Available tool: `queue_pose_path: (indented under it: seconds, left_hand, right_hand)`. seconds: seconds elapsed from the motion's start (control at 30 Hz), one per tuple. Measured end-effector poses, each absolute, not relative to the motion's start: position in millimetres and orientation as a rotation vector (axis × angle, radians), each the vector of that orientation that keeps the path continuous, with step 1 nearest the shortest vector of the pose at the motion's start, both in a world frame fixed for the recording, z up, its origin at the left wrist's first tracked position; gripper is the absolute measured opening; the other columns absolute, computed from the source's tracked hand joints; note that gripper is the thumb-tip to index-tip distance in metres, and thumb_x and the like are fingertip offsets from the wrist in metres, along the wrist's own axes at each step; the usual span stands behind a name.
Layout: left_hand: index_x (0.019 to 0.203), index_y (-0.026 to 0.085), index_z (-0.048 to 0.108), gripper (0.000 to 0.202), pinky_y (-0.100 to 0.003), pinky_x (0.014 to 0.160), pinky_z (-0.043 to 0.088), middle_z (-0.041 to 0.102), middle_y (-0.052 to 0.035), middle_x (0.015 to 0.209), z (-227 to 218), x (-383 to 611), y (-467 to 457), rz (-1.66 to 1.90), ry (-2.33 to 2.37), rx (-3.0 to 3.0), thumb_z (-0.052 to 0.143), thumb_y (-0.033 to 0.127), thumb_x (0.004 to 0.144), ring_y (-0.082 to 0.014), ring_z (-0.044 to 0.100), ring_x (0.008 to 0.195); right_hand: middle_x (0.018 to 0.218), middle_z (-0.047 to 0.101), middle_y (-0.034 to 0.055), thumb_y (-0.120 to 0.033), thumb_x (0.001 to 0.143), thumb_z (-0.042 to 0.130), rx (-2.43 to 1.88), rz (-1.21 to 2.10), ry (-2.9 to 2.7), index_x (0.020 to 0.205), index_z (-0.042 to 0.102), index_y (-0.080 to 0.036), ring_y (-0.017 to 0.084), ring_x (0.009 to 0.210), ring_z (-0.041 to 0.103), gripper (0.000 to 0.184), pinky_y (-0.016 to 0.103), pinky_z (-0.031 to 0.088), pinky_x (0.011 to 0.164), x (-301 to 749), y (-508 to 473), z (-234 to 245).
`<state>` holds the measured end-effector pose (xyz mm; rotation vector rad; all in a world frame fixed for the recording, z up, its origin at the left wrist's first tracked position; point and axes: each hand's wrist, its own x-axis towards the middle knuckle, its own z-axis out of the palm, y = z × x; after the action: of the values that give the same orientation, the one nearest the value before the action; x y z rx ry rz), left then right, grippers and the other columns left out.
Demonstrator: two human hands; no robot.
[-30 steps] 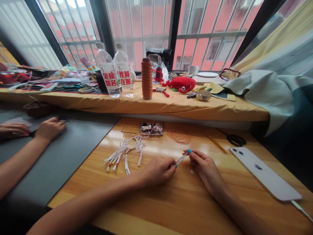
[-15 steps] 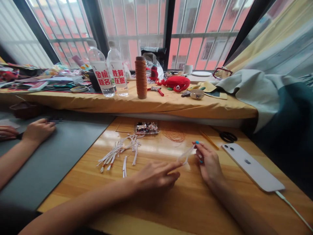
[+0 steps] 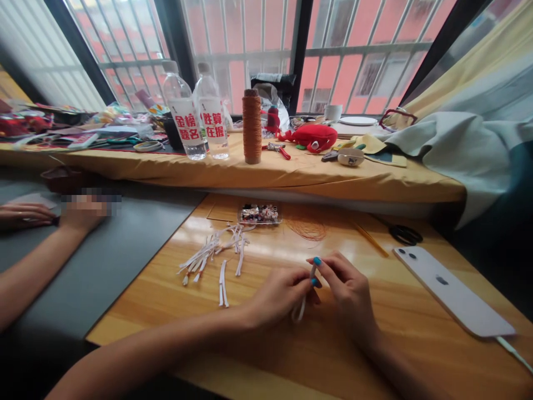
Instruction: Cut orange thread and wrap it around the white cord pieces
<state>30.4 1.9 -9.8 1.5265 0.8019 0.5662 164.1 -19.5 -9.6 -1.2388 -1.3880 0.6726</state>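
A white cord point(image 3: 299, 311) runs between my two hands, above the wooden table. My left hand point(image 3: 283, 291) pinches it, and a loop of it hangs below those fingers. Right beside, my right hand point(image 3: 343, 283) holds the upper part between thumb and index finger; the nails are blue. To the left on the table lie a bundle of white strips point(image 3: 208, 250) and a separate pair of strips point(image 3: 223, 283). Behind them stands a clear tray of small beads or charms point(image 3: 260, 214). Loose orange thread point(image 3: 307, 229) lies coiled beyond my hands.
A phone point(image 3: 453, 291) with a cable, black scissors point(image 3: 406, 234) and a yellow pencil-like stick point(image 3: 371, 240) lie to the right. Water bottles point(image 3: 185, 122) and an orange thread spool point(image 3: 252, 128) stand on the ledge. Another person's hand point(image 3: 81, 214) rests on the grey table at left.
My hands have come together, the left moving toward the right. The cord, stretched between them before, now hangs in a loop below my left fingers. The view has shifted slightly.
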Motion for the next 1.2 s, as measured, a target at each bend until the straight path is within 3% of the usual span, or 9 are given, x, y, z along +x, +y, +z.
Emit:
queue_pose_path:
  seconds: [0.17,0.3,0.53,0.7,0.87,1.1,1.2]
  left_hand:
    - [0.087,0.01,0.06,0.022,-0.014,0.043,0.028,0.045,0.0039,0.055,-9.1,32.8,7.8,0.489,0.809,1.339,0.04,0.017,0.079,-0.0032,0.042,0.043]
    - [0.094,0.012,0.059,0.026,-0.015,0.043,0.026,0.039,0.005,0.053,-10.8,30.8,9.6,0.499,0.879,1.46,0.037,0.021,0.082,-0.0039,0.035,0.043]
    - [0.09,0.015,0.052,0.026,-0.024,0.06,0.038,0.06,-0.005,0.077,-21.1,23.3,7.0,0.468,1.0,2.321,0.029,0.026,0.087,-0.0139,0.053,0.067]
    - [0.086,0.014,0.05,0.031,-0.026,0.053,0.041,0.061,-0.0076,0.069,-21.6,19.8,7.3,0.315,1.106,2.654,0.022,0.029,0.089,-0.017,0.056,0.057]
    - [0.09,0.011,0.044,0.027,-0.027,0.05,0.042,0.06,-0.0099,0.074,-22.2,19.0,3.9,0.196,0.987,2.805,0.018,0.019,0.089,-0.0181,0.057,0.058]
    - [0.088,0.013,0.045,0.033,-0.026,0.051,0.041,0.06,-0.0095,0.073,-24.6,21.1,2.0,0.25,1.04,2.759,0.018,0.03,0.089,-0.0193,0.058,0.059]
    - [0.089,0.013,0.048,0.032,-0.025,0.053,0.04,0.061,-0.0089,0.073,-23.2,21.1,1.4,0.248,1.107,2.702,0.02,0.027,0.089,-0.018,0.057,0.059]
  right_hand:
    - [0.062,0.045,-0.0017,-0.032,0.074,0.055,-1.248,0.79,-1.274,0.075,0.065,-0.021,0.01,0.054,0.041,0.016,0.023,0.031,0.047,166.6,-17.3,-11.3]
    - [0.056,0.04,-0.0039,-0.033,0.073,0.056,-1.207,0.94,-1.123,0.08,0.065,-0.02,0.008,0.049,0.033,0.017,0.023,0.025,0.044,169.1,-15.8,-12.7]
    - [0.052,0.044,-0.0041,-0.031,0.066,0.063,-1.058,1.285,-0.809,0.074,0.063,-0.017,0.006,0.045,0.035,0.016,0.02,0.026,0.041,167.4,-15.2,-13.2]
    - [0.055,0.045,-0.0046,-0.027,0.062,0.066,-1.006,1.414,-0.678,0.069,0.063,-0.015,0.001,0.039,0.029,0.014,0.016,0.024,0.036,169.0,-12.6,-11.2]
    - [0.053,0.045,-0.0055,-0.026,0.063,0.066,-1.007,1.479,-0.591,0.068,0.062,-0.014,-0.001,0.035,0.022,0.013,0.013,0.02,0.032,175.2,-9.2,-12.8]
    - [0.052,0.046,-0.0052,-0.024,0.061,0.066,-1.003,1.494,-0.52,0.069,0.062,-0.014,0.0,0.035,0.025,0.013,0.012,0.023,0.031,178.6,-7.9,-15.0]
    - [0.053,0.047,-0.0048,-0.023,0.06,0.068,-1.011,1.487,-0.508,0.069,0.062,-0.014,0.0,0.035,0.026,0.015,0.012,0.024,0.031,178.6,-7.3,-13.5]
